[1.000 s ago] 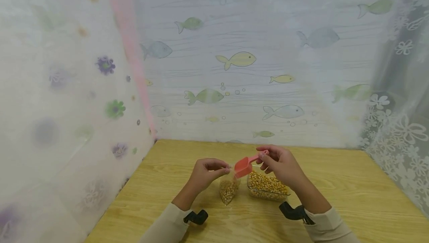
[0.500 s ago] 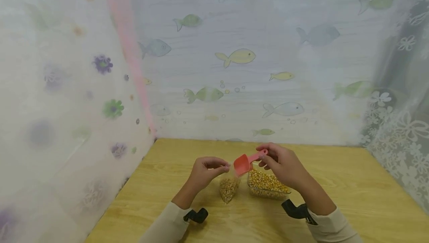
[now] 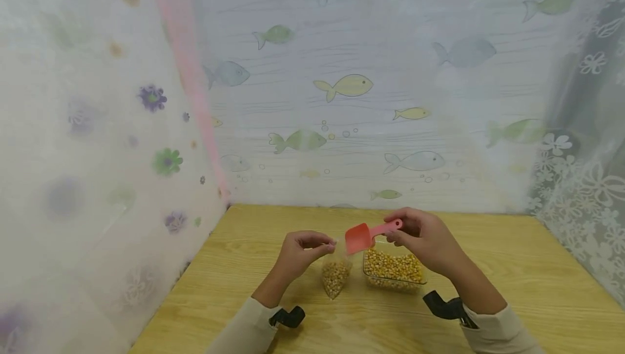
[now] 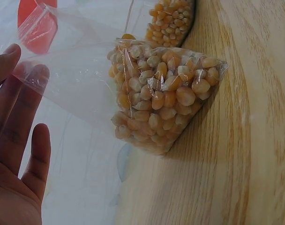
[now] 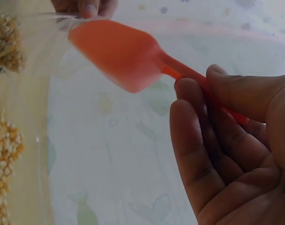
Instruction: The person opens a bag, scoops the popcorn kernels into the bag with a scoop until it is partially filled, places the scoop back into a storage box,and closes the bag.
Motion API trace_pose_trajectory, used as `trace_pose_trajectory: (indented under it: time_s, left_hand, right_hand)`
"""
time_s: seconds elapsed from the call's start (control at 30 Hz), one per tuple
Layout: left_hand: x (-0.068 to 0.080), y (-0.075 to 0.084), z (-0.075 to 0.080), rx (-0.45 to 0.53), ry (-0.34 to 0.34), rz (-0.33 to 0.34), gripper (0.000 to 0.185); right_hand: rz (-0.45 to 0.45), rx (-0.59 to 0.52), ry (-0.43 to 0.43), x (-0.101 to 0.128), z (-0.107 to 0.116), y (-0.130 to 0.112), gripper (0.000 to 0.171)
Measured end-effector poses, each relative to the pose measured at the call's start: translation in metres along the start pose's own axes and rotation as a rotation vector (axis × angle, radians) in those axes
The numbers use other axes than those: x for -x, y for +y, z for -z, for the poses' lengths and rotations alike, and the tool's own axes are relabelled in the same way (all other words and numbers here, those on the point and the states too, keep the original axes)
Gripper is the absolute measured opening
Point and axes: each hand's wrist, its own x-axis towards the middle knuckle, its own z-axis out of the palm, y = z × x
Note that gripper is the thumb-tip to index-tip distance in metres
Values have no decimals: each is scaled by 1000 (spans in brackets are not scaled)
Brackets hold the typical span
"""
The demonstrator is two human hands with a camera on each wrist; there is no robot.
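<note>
A clear plastic bag [image 4: 161, 93] holds corn kernels in its lower part, its pointed bottom at the tabletop. My left hand [image 3: 300, 253] pinches the bag's top edge between thumb and fingers. In my right hand [image 3: 425, 240] is the handle of a red-pink scoop [image 3: 358, 238], gripped by thumb and fingers. The scoop's bowl tilts beside the bag's mouth, and no kernels show in it in the right wrist view. Below the right hand a clear rectangular container [image 3: 394, 283] is filled with yellow corn kernels [image 3: 393, 264].
The wood-grain table [image 3: 263, 224] carries the container just right of the bag. A fish-print curtain [image 3: 351, 142] hangs behind the table, and a flower-print curtain [image 3: 146, 191] is at the left. Black wrist mounts [image 3: 290, 317] stick out from both sleeves.
My right hand has drawn the scoop slightly right, away from the bag's mouth. The left hand still pinches the bag in nearly the same place.
</note>
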Motion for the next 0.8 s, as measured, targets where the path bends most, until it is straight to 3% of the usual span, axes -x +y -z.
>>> trace_pose_trajectory:
  time_s: [0.37, 0.67, 0.8]
  left_hand:
    - [0, 0, 1, 1, 5, 3, 12]
    - [0, 1, -1, 0, 9, 15, 12]
    - [0, 1, -1, 5, 12, 28, 12]
  right_hand:
    - [-109, 48, 97, 21, 35, 24, 32]
    - [-186, 70, 2, 31, 44, 45, 32]
    - [-193, 213, -62, 34, 47, 47, 26]
